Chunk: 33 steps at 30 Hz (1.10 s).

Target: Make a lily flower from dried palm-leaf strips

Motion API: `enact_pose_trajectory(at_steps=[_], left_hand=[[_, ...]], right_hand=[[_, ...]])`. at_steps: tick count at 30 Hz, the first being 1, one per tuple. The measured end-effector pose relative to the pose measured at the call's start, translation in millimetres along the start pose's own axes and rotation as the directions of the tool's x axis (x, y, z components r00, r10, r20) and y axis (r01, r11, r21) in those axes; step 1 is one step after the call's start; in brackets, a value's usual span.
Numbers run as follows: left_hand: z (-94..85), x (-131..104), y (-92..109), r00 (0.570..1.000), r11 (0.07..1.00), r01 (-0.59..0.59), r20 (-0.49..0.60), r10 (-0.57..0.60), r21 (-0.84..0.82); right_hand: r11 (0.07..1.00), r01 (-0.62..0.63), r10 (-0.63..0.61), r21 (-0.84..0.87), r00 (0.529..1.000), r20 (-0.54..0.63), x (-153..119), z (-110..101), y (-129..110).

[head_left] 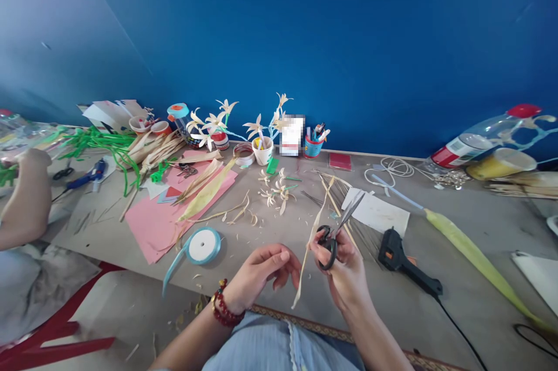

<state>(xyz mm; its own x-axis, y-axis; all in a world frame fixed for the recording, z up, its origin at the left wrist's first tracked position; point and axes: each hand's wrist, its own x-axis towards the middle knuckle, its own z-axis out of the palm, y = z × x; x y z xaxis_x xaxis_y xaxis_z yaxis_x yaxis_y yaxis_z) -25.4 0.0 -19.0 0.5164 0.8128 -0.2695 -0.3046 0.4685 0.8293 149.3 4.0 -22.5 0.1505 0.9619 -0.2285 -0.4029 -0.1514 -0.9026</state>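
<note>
My right hand [342, 266] is closed around the black-handled scissors [349, 212], whose blades point up and to the right. A long pale dried strip [315, 225] runs past the fingers of this hand, its lower end hanging in front of my lap. Just left of the strip is my left hand [272, 269], its fingers curled loosely and apart, with nothing visible in them. Small cream flowers [279, 189] lie on the table beyond my hands. A black glue gun [407, 266] rests to the right, and a roll of light blue ribbon [203, 246] to the left.
Pink paper [150, 228], green stems [108, 147] and dried husks [163, 150] cover the left side. Flowers in a white cup [263, 152] and a pen holder [313, 147] stand by the blue wall. A plastic bottle [462, 147] lies at right. Another person's arm [28, 202] is at far left.
</note>
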Motion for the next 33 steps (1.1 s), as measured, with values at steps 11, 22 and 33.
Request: enact_pose_trajectory(at_steps=[11, 22, 33], left_hand=[[9.0, 4.8, -4.9, 0.999, 0.985, 0.037, 0.043, -0.031, -0.168], [8.5, 0.5, -1.1, 0.995, 0.997, -0.044, -0.081, 0.050, 0.071], [5.0, -3.2, 1.0, 0.995, 0.991, -0.082, -0.053, 0.088, 0.109]], right_hand=[[0.991, 0.116, -0.122, 0.062, 0.989, 0.089, -2.9, -0.2, 6.7], [0.996, 0.080, -0.076, -0.034, 0.991, 0.108, -7.8, 0.1, 5.2], [0.993, 0.108, -0.104, -0.053, 0.992, 0.071, -7.4, -1.8, 7.0]])
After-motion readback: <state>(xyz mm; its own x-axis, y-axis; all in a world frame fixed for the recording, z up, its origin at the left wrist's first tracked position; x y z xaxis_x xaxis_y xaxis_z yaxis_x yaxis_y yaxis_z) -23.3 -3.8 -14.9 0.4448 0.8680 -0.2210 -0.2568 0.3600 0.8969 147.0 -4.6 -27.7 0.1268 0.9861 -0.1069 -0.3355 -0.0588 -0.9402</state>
